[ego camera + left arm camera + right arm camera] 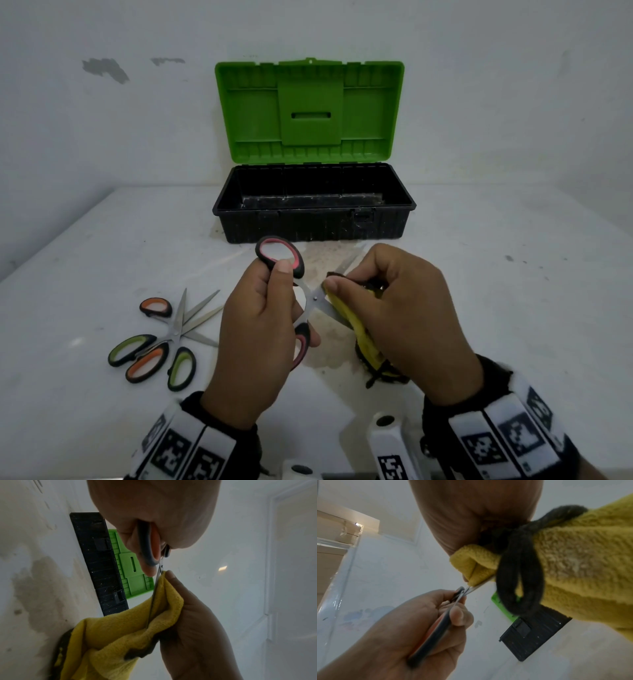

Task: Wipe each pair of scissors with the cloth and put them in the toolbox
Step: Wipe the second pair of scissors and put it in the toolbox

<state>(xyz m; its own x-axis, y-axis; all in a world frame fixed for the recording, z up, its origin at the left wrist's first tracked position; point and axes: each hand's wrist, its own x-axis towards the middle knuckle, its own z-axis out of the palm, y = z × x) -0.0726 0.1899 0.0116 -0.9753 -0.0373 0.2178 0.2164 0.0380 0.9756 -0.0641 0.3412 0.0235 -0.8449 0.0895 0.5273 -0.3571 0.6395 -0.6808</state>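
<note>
A pair of scissors (314,298) with black and pink handles is held above the table, its blades spread open. My left hand (270,308) grips the handles (145,545), thumb on the upper loop. My right hand (376,294) pinches a yellow cloth (363,342) with a dark edge around one blade (151,608), close to the pivot. The other blade points towards the toolbox (313,219), which stands open behind the hands. Its black tub looks empty and its green lid (310,109) stands upright. The cloth's lower end hangs to the table.
Two more pairs lie crossed on the table to the left: orange-handled scissors (147,366) and green-handled scissors (128,349). The white tabletop (513,291) has a stained patch in front of the toolbox. A wall rises right behind the box.
</note>
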